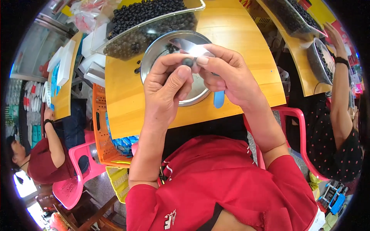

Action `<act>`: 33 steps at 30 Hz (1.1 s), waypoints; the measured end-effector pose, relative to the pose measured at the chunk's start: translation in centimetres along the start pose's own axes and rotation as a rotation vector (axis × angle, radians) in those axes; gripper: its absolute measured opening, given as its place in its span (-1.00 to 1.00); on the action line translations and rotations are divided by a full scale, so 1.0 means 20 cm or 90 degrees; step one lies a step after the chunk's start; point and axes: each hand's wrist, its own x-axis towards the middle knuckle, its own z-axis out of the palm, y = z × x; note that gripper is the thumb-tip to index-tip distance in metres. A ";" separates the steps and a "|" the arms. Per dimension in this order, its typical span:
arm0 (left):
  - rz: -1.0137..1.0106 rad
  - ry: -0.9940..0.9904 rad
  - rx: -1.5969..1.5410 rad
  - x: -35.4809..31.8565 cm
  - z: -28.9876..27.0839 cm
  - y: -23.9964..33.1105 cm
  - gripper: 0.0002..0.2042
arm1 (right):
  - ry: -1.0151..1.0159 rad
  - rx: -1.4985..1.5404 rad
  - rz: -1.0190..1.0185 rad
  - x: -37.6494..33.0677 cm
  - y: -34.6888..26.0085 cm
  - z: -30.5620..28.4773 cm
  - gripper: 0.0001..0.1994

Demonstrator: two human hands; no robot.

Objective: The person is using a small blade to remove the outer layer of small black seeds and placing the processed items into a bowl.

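Observation:
Above a round metal bowl (192, 101), my two hands meet close together. My left hand (167, 82) pinches a small dark round piece (187, 62) between thumb and forefinger; what exactly it is does not show. A knife is in my right hand (227, 71), with its shiny blade (184, 44) pointing up and left past the fingers. The lower end of its blue handle (219, 100) sticks out beneath my palm. My right thumb is beside the dark piece. A few more dark pieces (170, 48) lie inside the bowl.
A clear plastic bin (154, 27) heaped with small black round pieces stands behind the bowl on the wooden table (246, 42). An orange crate (99, 123) is at the table's left. Co-workers sit left and right; the right one's metal bowl (319, 61) holds dark pieces.

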 end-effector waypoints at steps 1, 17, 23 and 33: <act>-0.007 -0.026 -0.040 -0.01 -0.04 0.01 -0.82 | -0.007 0.004 0.005 0.00 0.00 0.00 -0.71; -0.143 0.507 0.144 -1.45 -1.42 0.46 -0.70 | 0.033 -0.072 -0.042 0.05 -0.04 -0.07 -0.68; -0.269 0.731 0.299 -2.20 -1.75 0.29 -0.70 | 0.025 -0.099 -0.061 0.05 -0.06 -0.07 -0.66; 0.008 0.742 0.794 -1.45 -1.47 0.23 -0.70 | 0.016 -0.077 -0.057 0.04 -0.02 -0.08 -0.68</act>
